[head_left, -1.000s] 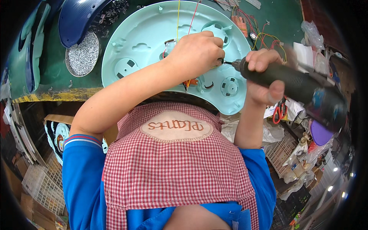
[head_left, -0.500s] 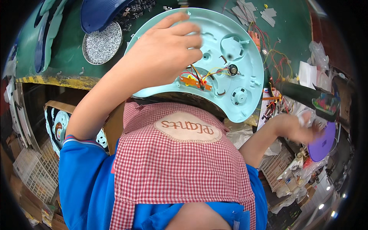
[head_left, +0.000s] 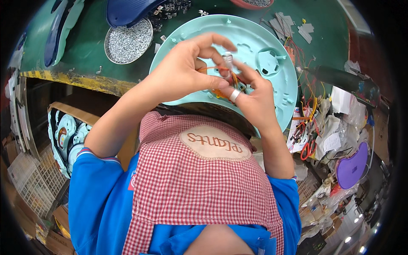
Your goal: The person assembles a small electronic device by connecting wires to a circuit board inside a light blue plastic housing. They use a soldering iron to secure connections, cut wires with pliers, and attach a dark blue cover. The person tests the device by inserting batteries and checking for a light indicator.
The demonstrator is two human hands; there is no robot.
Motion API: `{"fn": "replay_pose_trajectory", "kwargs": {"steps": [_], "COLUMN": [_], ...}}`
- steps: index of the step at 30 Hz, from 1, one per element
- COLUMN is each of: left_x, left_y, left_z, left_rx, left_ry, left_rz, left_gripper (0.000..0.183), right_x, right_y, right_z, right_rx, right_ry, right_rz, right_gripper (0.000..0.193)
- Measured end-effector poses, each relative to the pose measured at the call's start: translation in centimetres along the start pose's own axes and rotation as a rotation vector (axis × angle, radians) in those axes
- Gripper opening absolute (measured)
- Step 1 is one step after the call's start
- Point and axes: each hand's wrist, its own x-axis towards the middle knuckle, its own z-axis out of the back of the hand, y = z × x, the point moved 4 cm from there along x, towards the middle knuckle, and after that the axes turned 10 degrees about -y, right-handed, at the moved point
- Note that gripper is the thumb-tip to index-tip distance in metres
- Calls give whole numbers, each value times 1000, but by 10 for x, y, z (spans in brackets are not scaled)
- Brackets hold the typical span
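A light-blue, rounded plastic shell (head_left: 182, 34) lies open side up in front of me, its inside full of posts and recesses. Over its middle my two hands meet. My left hand (head_left: 182, 63) pinches at thin orange and red wires, its upper fingers curled and blurred. From the other side my right hand (head_left: 257, 95), a silver ring on it, closes thumb and finger on the same wire bundle. A small clear, tube-like part (head_left: 228, 60) stands up between the fingertips; which hand bears it is hard to make out. An orange strip beneath is mostly covered.
A round dish of small metal screws (head_left: 128, 41) stands left of the shell, beside a dark-blue plastic part (head_left: 127, 12). To the right are a black handheld power tool (head_left: 344, 83), tangled wires, red-handled scissors (head_left: 307, 151) and a purple plate (head_left: 352, 165).
My right hand has come from beside the black tool at the right to the shell's middle. My left hand has shifted down onto the wires. The tool now lies farther up.
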Motion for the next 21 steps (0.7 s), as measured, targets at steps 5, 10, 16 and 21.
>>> {"fn": "replay_pose_trajectory", "kwargs": {"steps": [5, 10, 16, 21], "left_x": [4, 31, 35, 33], "left_y": [12, 32, 31, 28], "left_z": [-19, -50, -44, -38], "left_rx": [549, 118, -3, 318], "left_ry": [-122, -33, 108, 31], "left_rz": [-431, 100, 287, 46], "left_gripper": [39, 24, 25, 19], "right_x": [6, 21, 22, 35], "right_y": [-14, -1, 17, 10], "right_z": [8, 21, 53, 36], "right_rx": [333, -47, -590, -646], "right_ry": [-261, -260, -320, -102], "right_rz": [50, 319, 985, 1154], "right_gripper": [21, 27, 27, 34]}}
